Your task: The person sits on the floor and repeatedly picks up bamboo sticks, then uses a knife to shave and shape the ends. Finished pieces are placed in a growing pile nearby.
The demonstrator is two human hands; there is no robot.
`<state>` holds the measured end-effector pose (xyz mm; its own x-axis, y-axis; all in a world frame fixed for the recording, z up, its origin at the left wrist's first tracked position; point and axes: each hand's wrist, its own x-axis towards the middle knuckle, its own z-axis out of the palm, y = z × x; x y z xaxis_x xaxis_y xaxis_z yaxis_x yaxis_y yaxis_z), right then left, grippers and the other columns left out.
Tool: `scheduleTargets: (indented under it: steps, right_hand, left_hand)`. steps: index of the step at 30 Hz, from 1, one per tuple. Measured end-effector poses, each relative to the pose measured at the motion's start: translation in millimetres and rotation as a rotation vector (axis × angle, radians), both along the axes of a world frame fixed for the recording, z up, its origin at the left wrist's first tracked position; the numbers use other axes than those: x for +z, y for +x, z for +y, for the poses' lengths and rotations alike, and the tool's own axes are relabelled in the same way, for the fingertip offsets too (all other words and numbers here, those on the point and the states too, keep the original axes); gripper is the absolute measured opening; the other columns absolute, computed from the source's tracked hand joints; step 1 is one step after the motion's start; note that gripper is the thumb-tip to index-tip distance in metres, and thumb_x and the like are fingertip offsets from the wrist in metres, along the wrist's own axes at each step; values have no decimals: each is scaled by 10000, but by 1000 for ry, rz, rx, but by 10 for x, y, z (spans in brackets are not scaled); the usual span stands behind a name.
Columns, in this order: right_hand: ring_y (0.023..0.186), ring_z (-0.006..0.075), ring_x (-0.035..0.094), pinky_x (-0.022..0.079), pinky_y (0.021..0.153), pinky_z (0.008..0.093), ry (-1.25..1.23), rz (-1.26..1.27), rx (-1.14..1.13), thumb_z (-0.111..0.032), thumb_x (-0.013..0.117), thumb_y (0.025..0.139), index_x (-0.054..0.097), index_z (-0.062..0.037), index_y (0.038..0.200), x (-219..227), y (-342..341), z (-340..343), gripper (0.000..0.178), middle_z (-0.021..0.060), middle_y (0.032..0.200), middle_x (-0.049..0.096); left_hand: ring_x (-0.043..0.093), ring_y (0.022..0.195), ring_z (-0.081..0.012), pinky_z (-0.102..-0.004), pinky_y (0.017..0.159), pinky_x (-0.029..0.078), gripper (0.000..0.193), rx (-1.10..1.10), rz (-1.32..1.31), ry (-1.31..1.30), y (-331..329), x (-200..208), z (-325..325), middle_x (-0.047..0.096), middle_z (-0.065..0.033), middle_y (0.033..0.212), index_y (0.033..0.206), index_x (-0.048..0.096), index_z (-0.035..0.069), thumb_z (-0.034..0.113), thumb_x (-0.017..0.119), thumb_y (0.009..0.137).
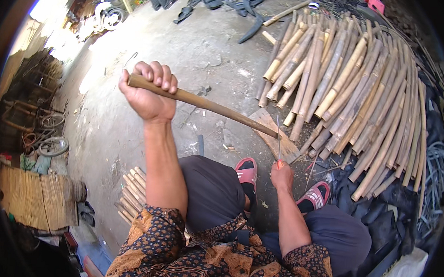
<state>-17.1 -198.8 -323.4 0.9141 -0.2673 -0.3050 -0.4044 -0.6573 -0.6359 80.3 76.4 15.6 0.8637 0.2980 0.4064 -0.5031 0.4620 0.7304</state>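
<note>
My left hand (151,92) is raised in front of me, its fingers wrapped round the upper end of a brown bamboo pole (203,103). The pole slants down to the right, and its far end meets a flat wooden board (287,151) on the ground, beside the blade. Low by my right foot, my right hand (282,177) grips the orange handle of a thin-bladed hand tool (279,136). Its blade points up and away, seen nearly edge-on, crossing the view of the pole's end. Whether it is a saw or a knife I cannot tell.
A large pile of cut bamboo poles (345,80) lies at the right, close to the board. More bamboo pieces (131,194) lie by my left side. Dark cloth (246,2) is on the floor ahead, and bundled slats (33,199) stand at the left.
</note>
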Motion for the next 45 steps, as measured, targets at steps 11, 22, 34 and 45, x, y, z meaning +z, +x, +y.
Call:
scheduleTargets:
  steps: [11,22,34,45]
  right_hand:
    - [938,483,682,530,819,557,84,41,83,-338,611,936,703,-22,1007,100,-113,-61,336,293,945,705]
    - [938,505,669,525,820,559,116,-99,53,-355,598,949,707,-25,1005,61,-219,-105,352,305,925,698]
    - [951,465,686,537,824,543,133,47,-31,-372,583,940,733,-34,972,-104,-258,-94,371,291,943,700]
    - [904,500,674,535,793,564,118,44,-15,-362,610,930,697,-36,946,-53,-265,-84,338,289,909,700]
  left_hand:
    - [348,461,-165,-327,435,362,562,101,10,-12,-19,-40,0,358,-26,540,695,387,125,545,221,1030]
    - [338,472,-177,-324,438,338,588,285,73,2,-49,14,-210,347,-38,557,727,394,120,565,157,1031]
    - [331,476,-172,-324,442,336,602,344,99,46,-61,69,-319,334,-33,567,723,381,128,587,139,1028]
    - [317,473,-167,-316,435,330,592,321,64,52,-41,74,-359,337,-37,558,722,383,126,571,140,1028]
